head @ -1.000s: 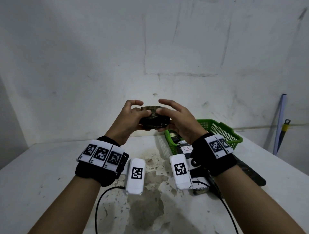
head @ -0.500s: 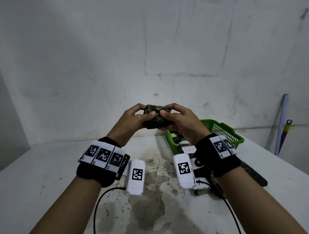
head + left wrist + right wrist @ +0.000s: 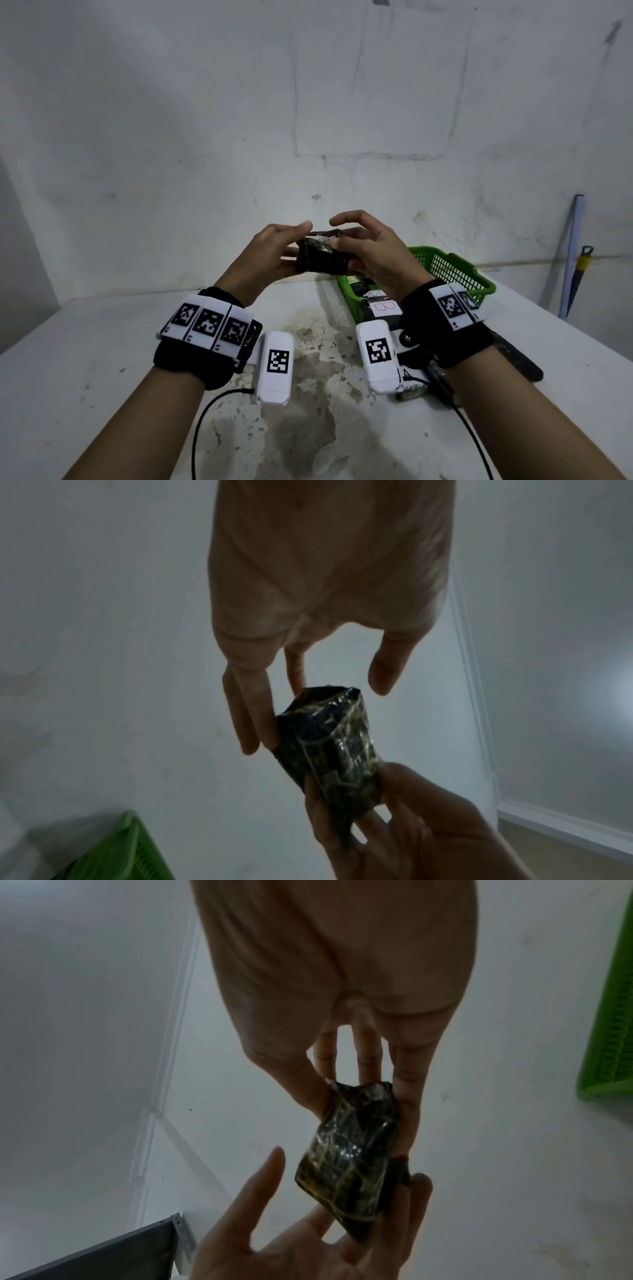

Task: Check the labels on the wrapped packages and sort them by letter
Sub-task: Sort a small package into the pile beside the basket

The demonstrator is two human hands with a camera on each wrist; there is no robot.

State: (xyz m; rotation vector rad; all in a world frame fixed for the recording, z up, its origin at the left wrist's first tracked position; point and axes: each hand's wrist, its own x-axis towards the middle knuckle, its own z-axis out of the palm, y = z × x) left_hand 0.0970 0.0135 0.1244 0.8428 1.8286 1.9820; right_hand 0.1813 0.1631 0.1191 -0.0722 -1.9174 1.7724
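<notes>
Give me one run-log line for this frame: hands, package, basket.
left hand: holds package | right hand: holds package | package: dark wrap, raised above table, label not readable | basket: green, on table, holds package labelled B

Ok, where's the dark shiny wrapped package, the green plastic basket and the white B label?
Dark shiny wrapped package (image 3: 320,258): head view, front face.
Green plastic basket (image 3: 455,270): head view, mesh wall.
White B label (image 3: 386,307): head view, letter.

Dark wrapped package between both hands — left hand above, right hand below.
</notes>
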